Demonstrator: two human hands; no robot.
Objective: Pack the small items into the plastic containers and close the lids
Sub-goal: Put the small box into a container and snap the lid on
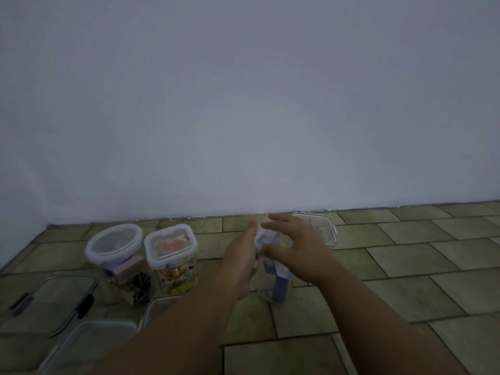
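Note:
A tall clear container (276,285) with blue items inside stands on the tiled floor between my hands. Its white-rimmed lid (266,239) sits on top. My left hand (242,255) presses flat against the container's left side, steadying it. My right hand (295,247) curls over the lid from the right, with fingers on its far and near edges. To the left stand two lidded containers: a round one (115,243) holding dark clips and a pink block, and a square one (170,246) holding colourful pieces.
An empty clear square container (323,228) sits behind my right hand near the wall. Flat lids and boxes (54,301) lie at the lower left, one with dark clasps. The wall runs along the back; tiled floor extends right.

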